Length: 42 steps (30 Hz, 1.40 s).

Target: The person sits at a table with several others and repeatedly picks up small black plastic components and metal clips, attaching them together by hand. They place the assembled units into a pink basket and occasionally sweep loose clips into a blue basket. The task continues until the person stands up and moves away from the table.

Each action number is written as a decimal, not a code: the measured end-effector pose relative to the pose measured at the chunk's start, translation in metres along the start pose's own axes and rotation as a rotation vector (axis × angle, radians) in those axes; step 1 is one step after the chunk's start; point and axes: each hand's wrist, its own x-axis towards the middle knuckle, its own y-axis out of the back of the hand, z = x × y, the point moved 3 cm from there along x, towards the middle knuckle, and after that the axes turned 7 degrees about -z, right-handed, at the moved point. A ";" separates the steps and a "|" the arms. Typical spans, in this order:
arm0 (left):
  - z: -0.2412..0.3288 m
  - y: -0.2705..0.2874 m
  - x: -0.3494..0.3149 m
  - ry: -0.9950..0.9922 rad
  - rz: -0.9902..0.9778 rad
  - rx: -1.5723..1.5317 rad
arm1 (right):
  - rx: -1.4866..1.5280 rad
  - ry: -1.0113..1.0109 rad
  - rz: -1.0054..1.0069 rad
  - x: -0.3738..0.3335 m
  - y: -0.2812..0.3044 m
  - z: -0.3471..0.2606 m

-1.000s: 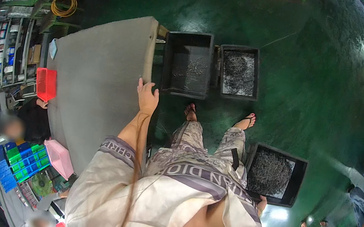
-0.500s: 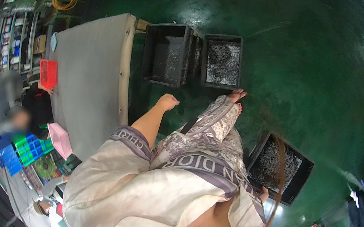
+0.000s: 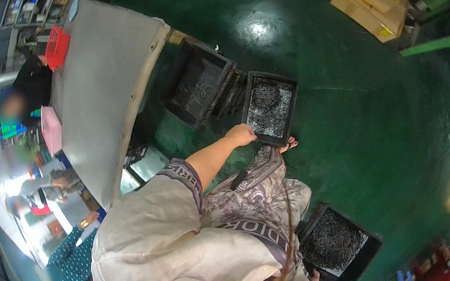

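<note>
My left hand point(image 3: 243, 135) is at the near left corner of a black plastic crate point(image 3: 291, 113), its fingers curled against the rim. Loose, thin dark pieces lie in that crate over a pale, shiny bottom. Low on the right, my right hand point(image 3: 315, 277) grips the near left edge of a second black crate point(image 3: 367, 261), partly hidden by my clothing. A tangled heap of similar thin dark pieces fills much of this second crate. Both crates are low, by my legs, and the second one sits tilted to the view.
Left of the first crate stand a deeper black crate point(image 3: 172, 85) and stacked dark crates point(image 3: 231, 95). A large grey-topped table point(image 3: 99, 90) runs along my left, with red point(image 3: 57, 47) and pink baskets point(image 3: 51, 132) at its far edge. Co-workers sit beyond it. Cardboard boxes point(image 3: 365, 12) stand far ahead.
My left hand has reached forward and right to the first crate's corner. My right hand stays at the second crate's edge. The whole view has turned and shifted.
</note>
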 end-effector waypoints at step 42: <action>0.116 0.047 0.317 0.019 0.420 -0.116 | -0.824 -0.015 0.006 0.161 -0.404 -0.213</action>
